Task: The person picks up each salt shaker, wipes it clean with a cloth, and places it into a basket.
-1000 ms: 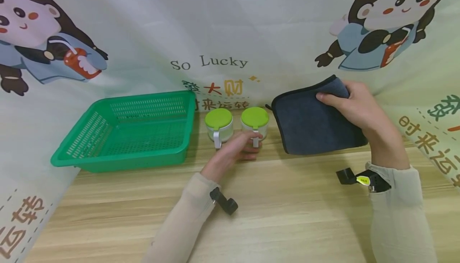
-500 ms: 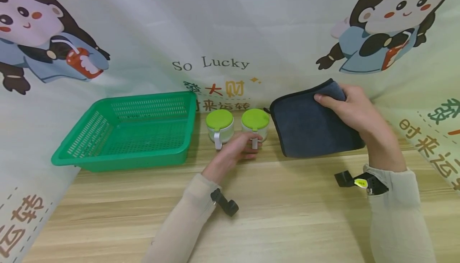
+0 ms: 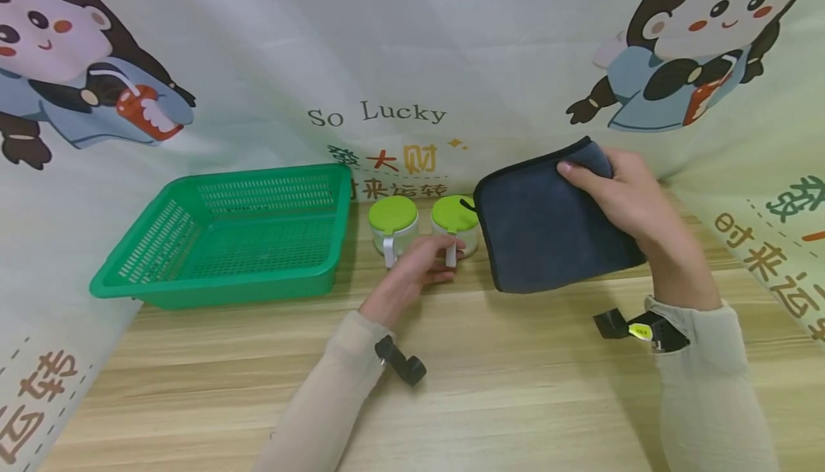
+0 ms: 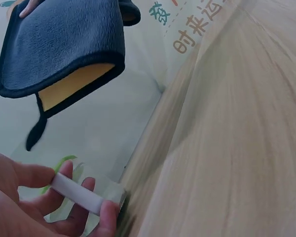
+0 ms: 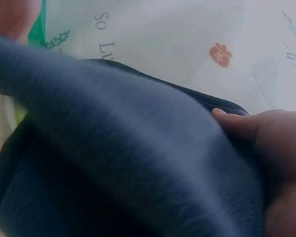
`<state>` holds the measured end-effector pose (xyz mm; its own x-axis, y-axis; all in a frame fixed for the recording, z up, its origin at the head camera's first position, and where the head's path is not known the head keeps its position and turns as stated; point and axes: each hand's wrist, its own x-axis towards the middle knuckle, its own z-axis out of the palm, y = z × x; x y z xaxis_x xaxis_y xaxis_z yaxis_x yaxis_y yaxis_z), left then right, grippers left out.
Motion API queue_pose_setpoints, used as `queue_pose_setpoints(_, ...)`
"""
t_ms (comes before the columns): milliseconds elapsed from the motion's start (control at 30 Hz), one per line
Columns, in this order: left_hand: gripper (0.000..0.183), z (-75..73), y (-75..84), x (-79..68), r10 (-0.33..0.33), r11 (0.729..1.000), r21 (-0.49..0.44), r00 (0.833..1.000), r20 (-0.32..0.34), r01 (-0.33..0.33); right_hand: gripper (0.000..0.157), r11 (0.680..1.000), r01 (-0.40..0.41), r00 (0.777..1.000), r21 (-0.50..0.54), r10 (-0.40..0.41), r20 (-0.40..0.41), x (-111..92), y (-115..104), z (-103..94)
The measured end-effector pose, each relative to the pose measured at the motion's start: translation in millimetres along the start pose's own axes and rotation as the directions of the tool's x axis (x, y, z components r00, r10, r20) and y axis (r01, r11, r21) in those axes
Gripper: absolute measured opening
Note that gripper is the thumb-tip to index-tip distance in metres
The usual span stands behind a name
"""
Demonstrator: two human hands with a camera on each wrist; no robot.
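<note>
Two small jars with lime-green lids and pale handles stand side by side at the back of the table. My left hand holds the right-hand jar by its handle, thumb and fingertips around it. The other jar stands just left of it. My right hand grips a folded dark blue-grey cloth at its upper right corner, thumb in front. The cloth has black edging and shows a yellow inner side in the left wrist view. Its black loop overlaps the right-hand jar's lid in the head view.
A green plastic basket with slotted walls sits on the left of the wooden table, nothing inside it. A printed white cloth backdrop rises behind the jars and along both sides.
The right hand has brought the cloth leftward, so its loop now overlaps the right-hand jar's lid. That jar and the left hand have shifted very slightly left.
</note>
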<state>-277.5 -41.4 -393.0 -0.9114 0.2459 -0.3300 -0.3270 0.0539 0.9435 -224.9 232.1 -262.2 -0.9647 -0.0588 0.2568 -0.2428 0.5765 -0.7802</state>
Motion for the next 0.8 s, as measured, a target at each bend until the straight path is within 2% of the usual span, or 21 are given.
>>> queue_pose_setpoints(167,0.031,-1.2,5.0,-0.9,0.017,0.996,-0.087,0.998,-0.054,-0.022,0.029,1.0,0.023,1.0,0.012,-0.023,-0.01,1.3,-0.8,4.1)
queue_pose_setpoints(333,0.026,-2.6,10.1,-4.5,0.04,0.985,-0.162,0.997,-0.073,-0.052,0.032,1.0,0.007,1.0,0.011,-0.007,-0.001,1.0,-4.2,7.6)
queue_pose_setpoints(567,0.023,-1.4,15.0,-9.1,0.063,0.98,-0.183,0.995,-0.075,-0.076,0.03,1.0,-0.001,1.0,-0.007,0.001,0.008,1.4,-7.0,16.9)
queue_pose_setpoints(700,0.024,0.5,23.4,-17.9,0.091,0.974,-0.201,0.993,-0.081,-0.106,0.023,1.0,0.024,0.999,0.014,-0.025,0.039,1.2,-9.7,24.0)
queue_pose_setpoints(800,0.022,1.8,32.5,-26.9,0.117,0.977,-0.167,0.988,-0.098,-0.132,0.019,0.998,0.058,0.996,0.006,-0.059,0.072,0.5,-12.5,28.0)
